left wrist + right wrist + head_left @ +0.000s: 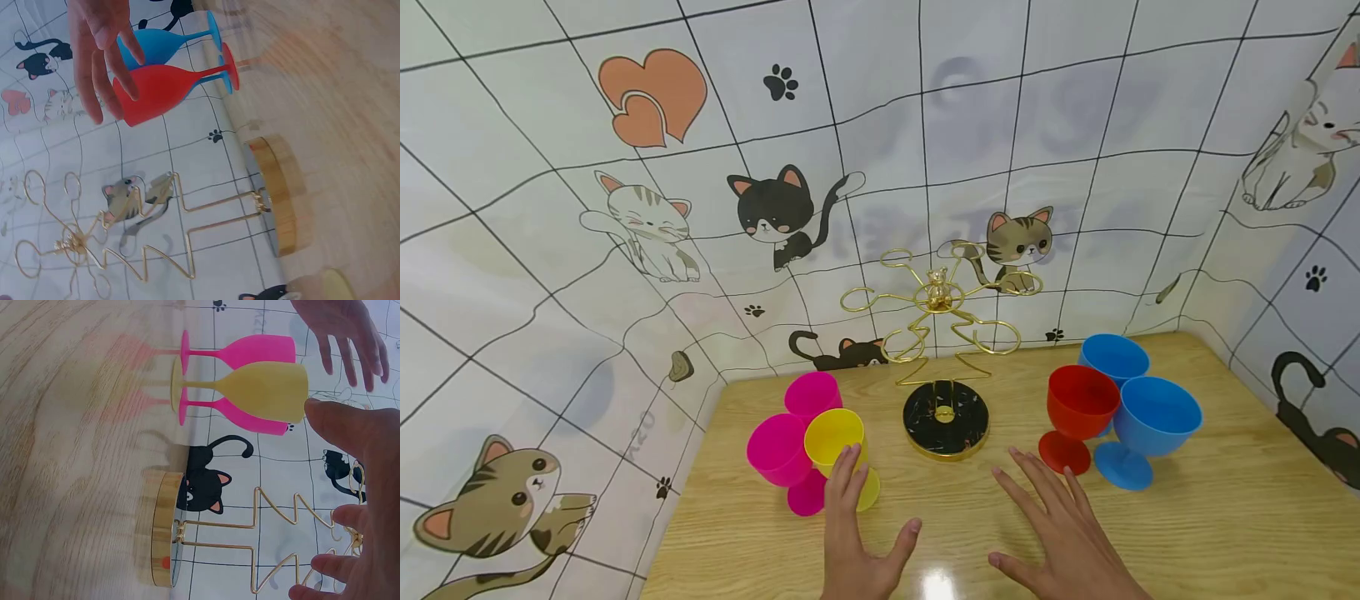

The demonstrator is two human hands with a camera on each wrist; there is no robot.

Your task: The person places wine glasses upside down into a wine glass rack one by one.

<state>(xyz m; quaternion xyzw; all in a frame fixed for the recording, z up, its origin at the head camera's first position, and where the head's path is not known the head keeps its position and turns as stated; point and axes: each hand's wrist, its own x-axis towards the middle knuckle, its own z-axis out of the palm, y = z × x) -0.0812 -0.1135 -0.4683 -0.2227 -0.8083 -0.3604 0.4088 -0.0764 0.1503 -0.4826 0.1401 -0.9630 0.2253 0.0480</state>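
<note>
My left hand [865,533] hovers near a yellow goblet [833,440], its fingers spread and holding nothing. Two magenta goblets [777,451] stand behind and left of the yellow one. With fingers spread and nothing in them, my right hand [1063,533] is in front of a red goblet [1081,404]. Two blue goblets [1159,417] stand beside the red one, the rear one partly hidden. Between the two groups is a gold wire rack [938,296] with several open loops, a small bear figure and a round black base [946,419]. All goblets stand upright.
Everything stands on a light wood table [955,517]. White wall covering [880,167] with grid lines and cartoon cats rises behind the table and on both sides. The rack's loops reach outward above its base.
</note>
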